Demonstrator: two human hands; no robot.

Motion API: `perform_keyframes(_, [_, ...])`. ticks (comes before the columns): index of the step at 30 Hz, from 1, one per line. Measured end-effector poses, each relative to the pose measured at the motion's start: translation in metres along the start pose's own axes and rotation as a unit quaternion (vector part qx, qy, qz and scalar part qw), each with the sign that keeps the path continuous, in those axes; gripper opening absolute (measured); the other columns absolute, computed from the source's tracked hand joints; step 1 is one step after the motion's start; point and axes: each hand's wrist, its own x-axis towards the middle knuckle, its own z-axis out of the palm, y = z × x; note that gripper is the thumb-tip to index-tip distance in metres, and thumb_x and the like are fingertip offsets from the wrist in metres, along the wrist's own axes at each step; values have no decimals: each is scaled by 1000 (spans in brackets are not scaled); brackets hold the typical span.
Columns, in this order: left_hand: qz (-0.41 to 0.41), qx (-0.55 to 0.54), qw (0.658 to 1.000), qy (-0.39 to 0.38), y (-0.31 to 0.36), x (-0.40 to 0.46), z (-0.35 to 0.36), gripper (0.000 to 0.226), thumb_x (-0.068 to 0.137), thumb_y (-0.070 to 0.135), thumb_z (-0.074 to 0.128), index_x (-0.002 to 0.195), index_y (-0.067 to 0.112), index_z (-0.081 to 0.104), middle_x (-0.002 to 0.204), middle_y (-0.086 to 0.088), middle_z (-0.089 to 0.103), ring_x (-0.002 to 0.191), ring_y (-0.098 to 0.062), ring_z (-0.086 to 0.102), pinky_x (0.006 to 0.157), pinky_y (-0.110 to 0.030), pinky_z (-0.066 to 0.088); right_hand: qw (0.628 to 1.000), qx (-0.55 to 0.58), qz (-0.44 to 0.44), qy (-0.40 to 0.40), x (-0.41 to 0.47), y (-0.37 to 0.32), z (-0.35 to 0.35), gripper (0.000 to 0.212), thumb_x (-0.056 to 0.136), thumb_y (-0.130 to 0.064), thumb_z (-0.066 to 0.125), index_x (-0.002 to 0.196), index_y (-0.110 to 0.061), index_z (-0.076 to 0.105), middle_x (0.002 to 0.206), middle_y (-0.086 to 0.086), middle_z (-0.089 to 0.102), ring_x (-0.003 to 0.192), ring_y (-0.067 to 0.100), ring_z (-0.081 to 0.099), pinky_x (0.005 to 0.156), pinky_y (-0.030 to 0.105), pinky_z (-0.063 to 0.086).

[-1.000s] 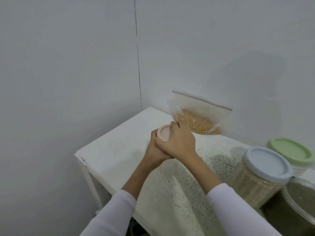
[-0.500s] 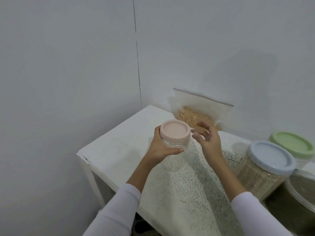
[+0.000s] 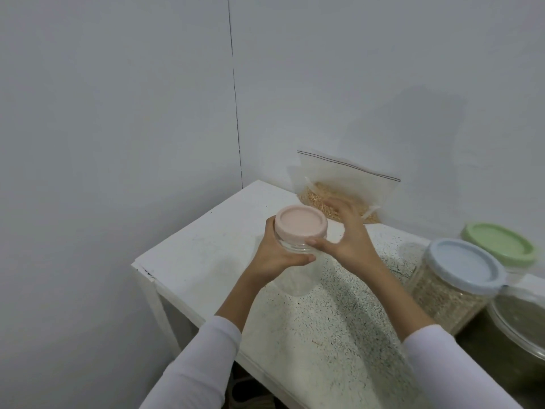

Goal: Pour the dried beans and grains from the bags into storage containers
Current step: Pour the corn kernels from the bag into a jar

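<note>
At the centre of the frame the jar point(image 3: 296, 261), clear and seemingly empty, stands on the tabletop point(image 3: 206, 246) with its pink lid point(image 3: 301, 228) on. The left hand point(image 3: 277, 255) grips the jar just under the lid, fingers wrapped round the glass. The right hand point(image 3: 351, 237) is spread at the lid's right edge, thumb touching the rim, the other fingers blurred and holding nothing. Behind it, right of centre against the wall, the bag point(image 3: 348, 187) of grain is propped upright, its zip apparently closed. The step looks like taking the lid off. To do it well, keep the left grip low and firm so the jar cannot turn, close the right fingers evenly round the lid, twist without tipping, and park the lid clear of the bag.
</note>
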Motion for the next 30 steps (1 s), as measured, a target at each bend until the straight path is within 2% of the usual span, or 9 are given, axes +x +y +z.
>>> perform_keyframes(3, [0,11,1000,-5,0,-1,-1,100,49,20,88,132,21,31,127,8,47,117,-1,48,89,-16,47,998,3,-18,59,-4,4,-5,52,76,2,63,125,-9,53,128,1,48,117,7,43,103,28,38])
perform_keyframes(5, [0,17,1000,-10,-1,-2,-1,102,48,22,88,132,22,31,127,9,46,118,-3,47,95,-24,47,996,-6,-39,84,-3,-2,-1,56,68,16,48,118,-7,58,125,6,54,115,7,44,103,22,36])
perform_keyframes(9, [-7,17,1000,-7,0,-2,0,103,45,25,89,131,22,33,127,2,49,118,-10,52,95,-38,52,997,-6,-80,23,5,-26,10,46,76,-24,54,119,-10,59,129,4,53,122,12,42,94,2,25])
perform_keyframes(13, [-4,25,1000,-11,1,-3,-2,105,50,16,87,136,21,28,132,5,46,119,-7,52,93,-26,50,958,-246,-101,-112,18,-38,23,88,67,-74,44,139,-24,42,147,1,38,133,23,35,108,36,28])
perform_keyframes(16, [-1,6,1000,-18,1,-6,-2,101,53,9,84,136,20,27,134,2,45,120,-8,52,92,-27,51,928,-326,-92,-153,24,-41,26,80,72,-69,60,140,-33,40,142,-5,43,128,23,39,102,35,34])
perform_keyframes(18, [-2,1,1000,-26,2,-7,-3,99,55,8,84,135,19,27,133,1,46,119,-8,53,92,-32,53,941,-292,-101,-142,25,-40,24,69,72,-60,69,134,-33,50,132,-7,50,120,21,43,95,29,34])
perform_keyframes(22, [-6,-4,999,-36,1,-8,-4,97,56,8,85,134,19,28,129,4,47,116,-4,53,85,-21,51,971,-163,-113,-133,22,-38,19,59,68,-38,82,123,-29,62,124,-4,57,115,18,48,94,23,33])
perform_keyframes(26, [-11,25,999,-45,0,-8,-8,97,52,18,87,132,22,32,127,7,51,116,2,51,90,-13,43,991,127,6,-48,33,-55,-7,44,76,-22,77,117,-28,64,112,-9,64,99,-3,58,89,17,45])
perform_keyframes(30, [-9,34,998,-47,-2,-7,-9,99,55,13,89,134,21,30,129,8,51,121,1,47,98,-19,43,975,159,130,89,40,-43,-26,18,88,-19,61,98,-6,67,85,8,64,81,19,56,69,30,44])
